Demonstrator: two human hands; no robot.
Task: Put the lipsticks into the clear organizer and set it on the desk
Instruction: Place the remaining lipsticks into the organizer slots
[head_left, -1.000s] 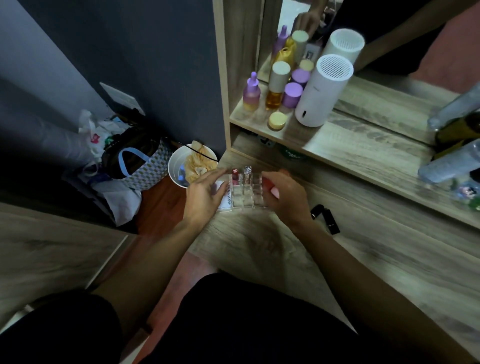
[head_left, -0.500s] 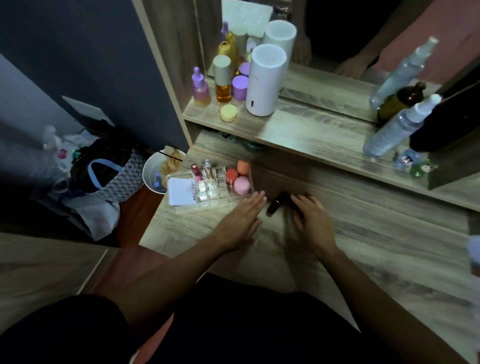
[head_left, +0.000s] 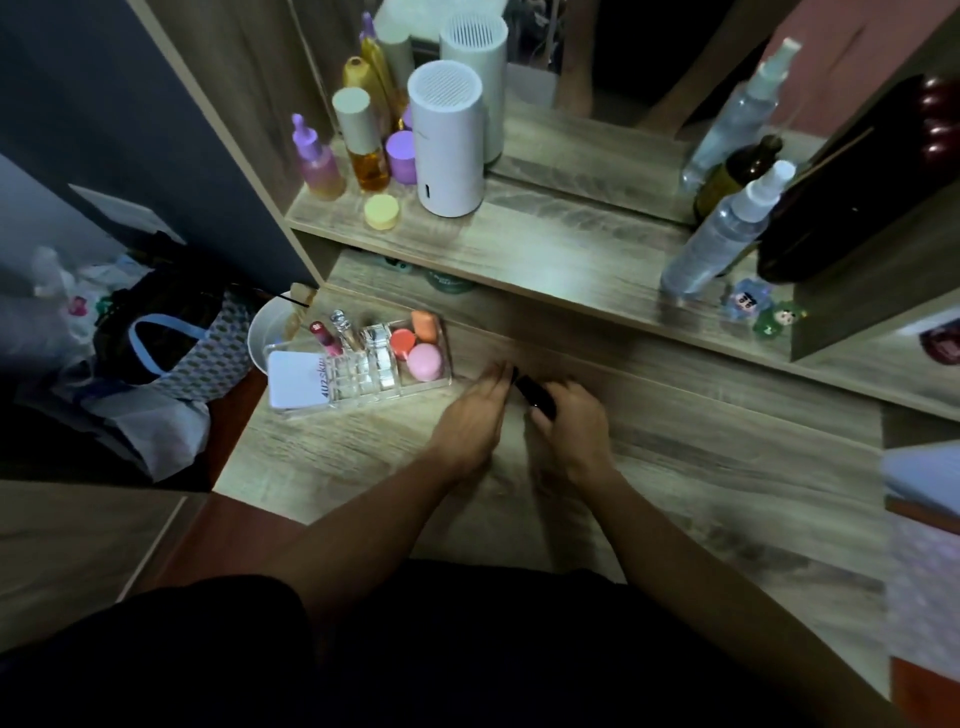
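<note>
The clear organizer (head_left: 363, 387) rests on the wooden desk (head_left: 701, 483) at its left end. It holds a red lipstick (head_left: 323, 335), a clear-capped tube (head_left: 344, 327), a white compact (head_left: 297, 378) and pink and orange sponges (head_left: 423, 361). To its right lies a black lipstick (head_left: 535, 396), and my right hand (head_left: 574, 428) has its fingers closed around it. My left hand (head_left: 475, 415) is just left of the tube, fingers together and stretched toward its tip; I cannot tell whether they touch it.
A raised shelf (head_left: 519, 249) behind the desk carries a white cylinder (head_left: 449, 140), purple and amber bottles (head_left: 358, 145), a yellow jar (head_left: 382, 211) and spray bottles (head_left: 722, 239). Left of the desk on the floor are a white bin (head_left: 267, 332) and a bag (head_left: 176, 338).
Both hands let go of the organizer and moved right to the black lipstick. My right hand has closed on it. The view has swung right.
</note>
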